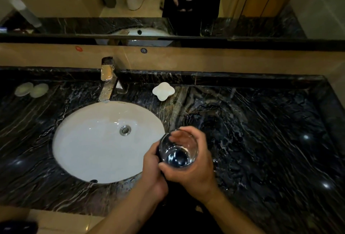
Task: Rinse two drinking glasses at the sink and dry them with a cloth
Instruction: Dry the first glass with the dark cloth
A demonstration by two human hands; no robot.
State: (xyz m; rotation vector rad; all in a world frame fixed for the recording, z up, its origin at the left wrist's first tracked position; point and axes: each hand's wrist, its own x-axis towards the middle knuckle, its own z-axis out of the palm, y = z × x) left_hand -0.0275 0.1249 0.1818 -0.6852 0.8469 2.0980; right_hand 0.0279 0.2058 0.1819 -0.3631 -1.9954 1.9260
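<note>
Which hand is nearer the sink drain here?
Left. The left hand holds the glass over the basin's right edge, closer to the drain; the right hand grips it farther right, over the counter.

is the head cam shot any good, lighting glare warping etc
Head view: dim, warm light; small glare spots on the dark marble counter; wide-angle bending curves the counter edges; the glass, gripped by the left hand and right hand, is fairly sharp; the mirror reflection is soft.

Faucet [106, 82] overhangs the open basin [89, 151]; soap dish [163, 91] beside it
</note>
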